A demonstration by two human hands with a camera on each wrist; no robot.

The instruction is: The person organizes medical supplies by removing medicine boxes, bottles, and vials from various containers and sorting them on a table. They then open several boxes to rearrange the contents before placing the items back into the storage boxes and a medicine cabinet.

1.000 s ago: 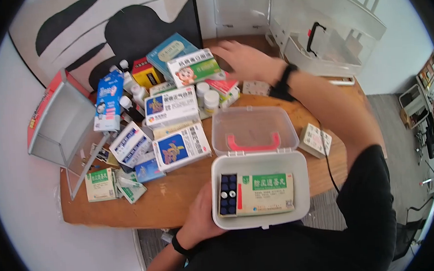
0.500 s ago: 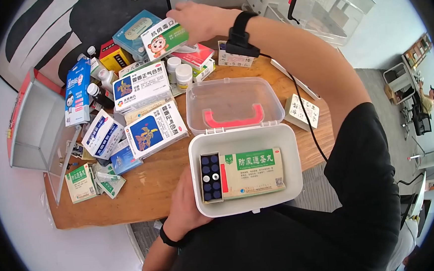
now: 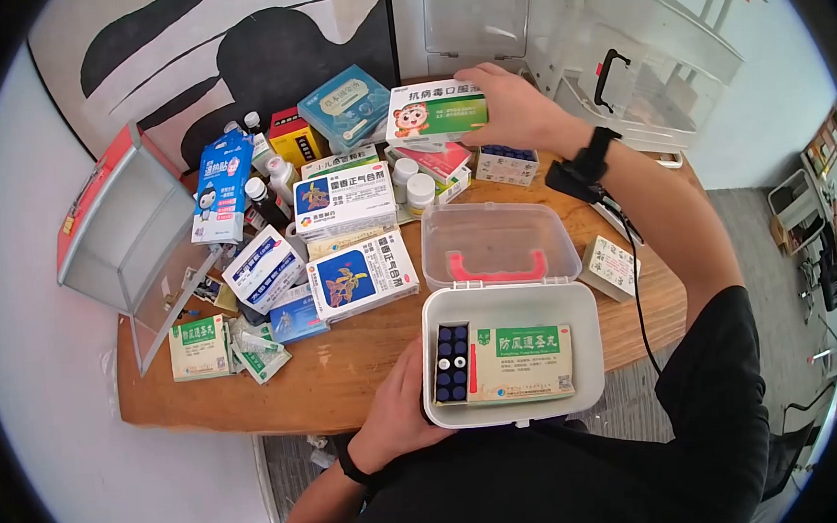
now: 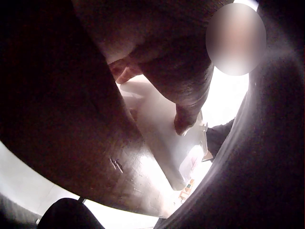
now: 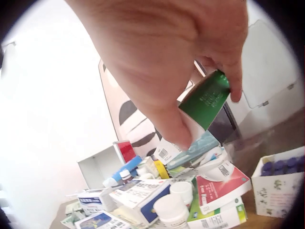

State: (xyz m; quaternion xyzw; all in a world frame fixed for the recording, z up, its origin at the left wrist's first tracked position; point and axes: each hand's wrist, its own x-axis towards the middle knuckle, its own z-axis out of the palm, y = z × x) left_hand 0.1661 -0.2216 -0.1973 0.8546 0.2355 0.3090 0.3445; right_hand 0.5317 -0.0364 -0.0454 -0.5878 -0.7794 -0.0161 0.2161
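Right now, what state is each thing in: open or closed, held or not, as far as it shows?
White box: open, held by left hand
Clear lid: folded back
Cartoon-faced carton: held by right hand
Tabletop vial carton: open
White bottles: capped
Red-edged case: open

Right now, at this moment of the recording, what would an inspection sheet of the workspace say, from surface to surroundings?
Surface: wooden table, crowded at the back and left.
Job's things: white case, clear lid open, containing a beige-and-green box and dark-capped vials; cartoon-printed box, outside the case.
Clutter: piled medicine boxes and bottles; open red-and-grey case at left.
Hands: left hand grips the white case's side; right hand grips the cartoon-printed box.
Cables: black cable, running down from the right wrist.
Surroundings: framed picture behind; clear plastic container, back right.
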